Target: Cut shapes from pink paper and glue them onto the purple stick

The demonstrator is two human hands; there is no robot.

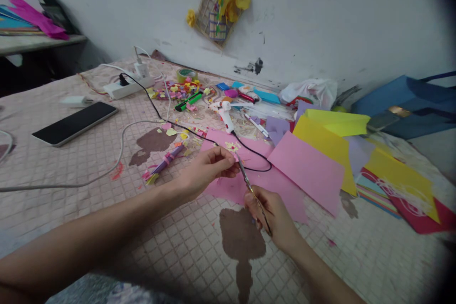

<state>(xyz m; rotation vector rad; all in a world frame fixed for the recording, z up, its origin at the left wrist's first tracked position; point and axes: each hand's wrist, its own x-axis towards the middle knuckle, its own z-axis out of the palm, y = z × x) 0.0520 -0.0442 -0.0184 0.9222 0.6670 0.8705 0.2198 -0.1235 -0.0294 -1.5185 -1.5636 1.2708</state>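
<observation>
Near the middle, my right hand [267, 211] is closed round a pair of scissors [245, 176], whose blades point up and left. The blade tips meet a small pink paper piece [235, 156] pinched in the fingers of my left hand [217, 166]. Both hands are over a pink sheet [285, 194] lying on the patterned cloth. Small pale yellow scraps [232, 146] lie just beyond my left fingers. A white glue gun [225, 116] stands behind them, its black cord curving round to the right of the scissors.
Coloured sheets [309, 164] overlap at the right, near a blue bag [402, 104]. A phone [76, 122] and a power strip [124, 86] with cables are at the left. Paper flowers [178, 89], tape [186, 75] and a green cutter [189, 101] sit at the back. A purple paper roll [166, 159] lies left of my hand.
</observation>
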